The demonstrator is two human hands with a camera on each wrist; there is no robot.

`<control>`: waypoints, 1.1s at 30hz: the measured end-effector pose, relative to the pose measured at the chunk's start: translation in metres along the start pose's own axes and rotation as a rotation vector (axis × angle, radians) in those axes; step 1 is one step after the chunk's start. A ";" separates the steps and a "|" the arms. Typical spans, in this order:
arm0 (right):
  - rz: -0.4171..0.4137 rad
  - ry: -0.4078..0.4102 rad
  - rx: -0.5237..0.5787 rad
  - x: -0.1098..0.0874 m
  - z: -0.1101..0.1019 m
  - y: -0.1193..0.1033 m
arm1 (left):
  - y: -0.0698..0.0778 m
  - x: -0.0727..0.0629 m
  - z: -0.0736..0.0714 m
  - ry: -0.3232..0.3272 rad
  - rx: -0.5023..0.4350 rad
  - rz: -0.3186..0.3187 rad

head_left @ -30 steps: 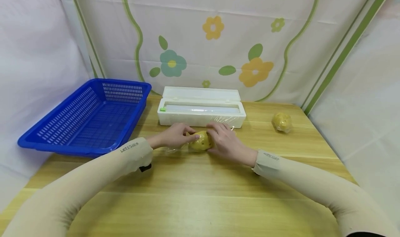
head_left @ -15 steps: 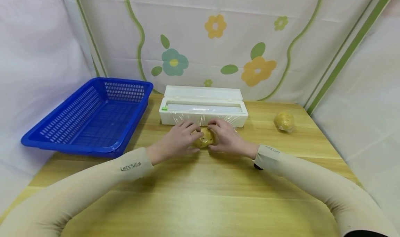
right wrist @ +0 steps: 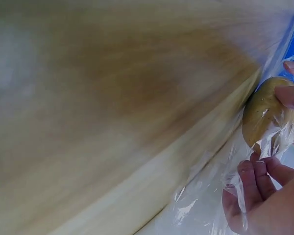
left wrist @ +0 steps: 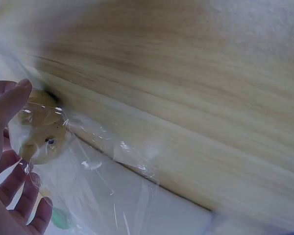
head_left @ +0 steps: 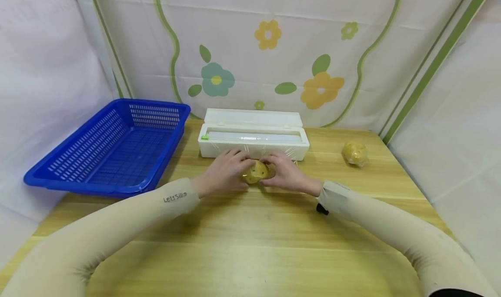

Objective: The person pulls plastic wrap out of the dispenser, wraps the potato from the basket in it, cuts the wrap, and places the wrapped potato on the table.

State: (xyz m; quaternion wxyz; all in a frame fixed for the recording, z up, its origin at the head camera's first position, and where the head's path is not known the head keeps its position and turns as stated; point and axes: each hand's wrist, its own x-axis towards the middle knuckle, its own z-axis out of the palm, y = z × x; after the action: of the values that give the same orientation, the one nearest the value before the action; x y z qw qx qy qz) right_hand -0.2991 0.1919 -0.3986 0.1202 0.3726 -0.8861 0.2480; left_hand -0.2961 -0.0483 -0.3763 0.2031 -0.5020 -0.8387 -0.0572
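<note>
A potato [head_left: 256,171] partly covered in clear cling film lies at the middle of the table, just in front of the white cling film box [head_left: 254,148]. My left hand [head_left: 226,170] holds it from the left, thumb on the near side and fingers curled on the far side. From the right, my right hand [head_left: 286,173] grips it with bent fingers. In the left wrist view a loose sheet of cling film [left wrist: 112,171] stretches from the potato across the box front. Film [right wrist: 240,196] also runs over the right fingertips in the right wrist view.
A blue plastic basket [head_left: 156,175] stands at the left. At the far right sits another film-wrapped potato [head_left: 354,153]. The film box has its lid [head_left: 253,116] raised, with a roll [head_left: 254,137] inside and a green slider [head_left: 205,137] at its left end. A flowered cloth [head_left: 266,71] hangs behind.
My left hand has turned over the potato, with its fingers now on the far side. My right hand stays at the right side. The potato has shifted slightly right and away.
</note>
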 end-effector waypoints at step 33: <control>0.073 -0.081 0.061 0.006 -0.008 0.004 | -0.030 0.002 0.010 -0.001 -0.227 -0.057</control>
State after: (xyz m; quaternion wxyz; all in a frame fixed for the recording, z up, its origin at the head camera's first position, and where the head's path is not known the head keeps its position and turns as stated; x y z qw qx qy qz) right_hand -0.3061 0.1952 -0.3913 0.0635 0.3534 -0.8953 0.2638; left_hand -0.3254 -0.0581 -0.3817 0.1429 -0.4977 -0.8409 -0.1572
